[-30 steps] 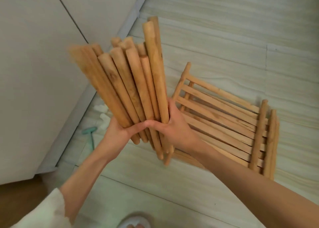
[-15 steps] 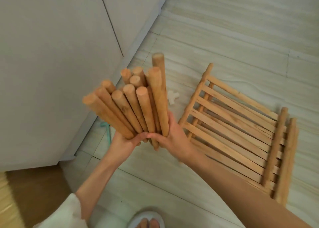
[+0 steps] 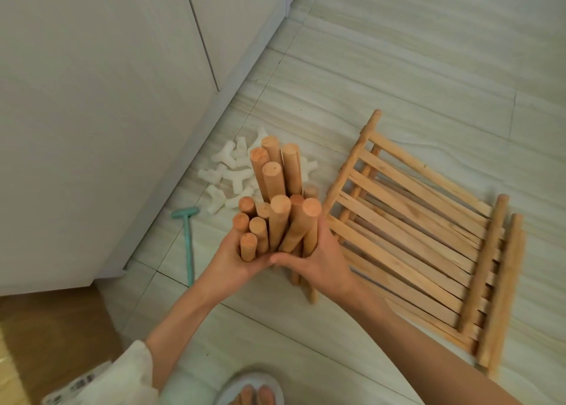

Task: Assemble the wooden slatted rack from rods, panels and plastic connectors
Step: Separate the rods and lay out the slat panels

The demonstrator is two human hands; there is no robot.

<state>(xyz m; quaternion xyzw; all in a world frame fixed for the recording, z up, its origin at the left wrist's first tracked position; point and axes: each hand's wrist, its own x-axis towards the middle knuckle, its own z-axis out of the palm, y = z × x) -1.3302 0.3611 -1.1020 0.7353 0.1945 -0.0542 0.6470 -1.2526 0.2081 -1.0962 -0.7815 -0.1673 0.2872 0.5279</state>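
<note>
A bundle of several round wooden rods [image 3: 277, 202] stands nearly upright, its ends facing the camera. My left hand [image 3: 235, 259] grips the bundle from the left and my right hand [image 3: 318, 259] grips it from the right, fingertips meeting in front. The rods' lower ends reach the floor near my right wrist. Stacked slatted wooden panels [image 3: 419, 236] lie flat on the floor just right of my hands. A heap of white plastic connectors [image 3: 228, 174] lies on the floor behind the bundle, partly hidden by the rods.
A teal T-shaped tool [image 3: 188, 239] lies on the tiled floor left of my hands. White cabinet fronts [image 3: 107, 98] rise along the left. A cardboard box [image 3: 46, 343] sits at the lower left. My foot in a slipper [image 3: 251, 392] is at the bottom edge.
The rod bundle has tipped upright and come down toward the floor in both hands. The view has shifted, and the white connectors and teal tool now show.
</note>
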